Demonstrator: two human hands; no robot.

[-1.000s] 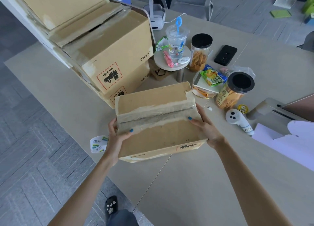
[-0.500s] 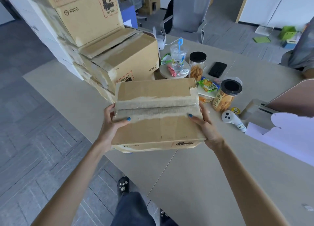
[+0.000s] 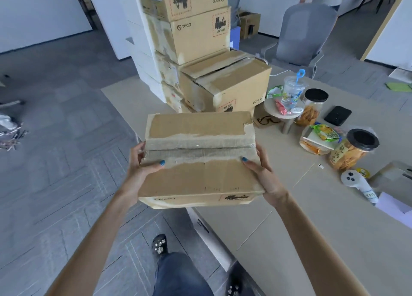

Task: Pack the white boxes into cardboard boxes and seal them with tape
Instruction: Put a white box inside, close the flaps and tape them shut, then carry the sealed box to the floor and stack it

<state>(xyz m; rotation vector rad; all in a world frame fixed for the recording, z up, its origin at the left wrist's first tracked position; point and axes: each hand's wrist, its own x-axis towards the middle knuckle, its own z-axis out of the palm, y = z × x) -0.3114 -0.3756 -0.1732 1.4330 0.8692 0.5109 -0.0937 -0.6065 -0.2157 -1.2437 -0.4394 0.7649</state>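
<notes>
A taped cardboard box (image 3: 198, 177) is held in the air just in front of the stack of cartons (image 3: 225, 86), clasped at its short ends by the left hand (image 3: 142, 168) and the right hand (image 3: 265, 177), thumbs laid on top. It is judged stiff-walled and fairly weighty if packed, so the end walls are best gripped, not the worn flaps. Matt brown board is seen, its paper torn pale beside a glossy, wrinkled tape band (image 3: 200, 149) along the seam.
</notes>
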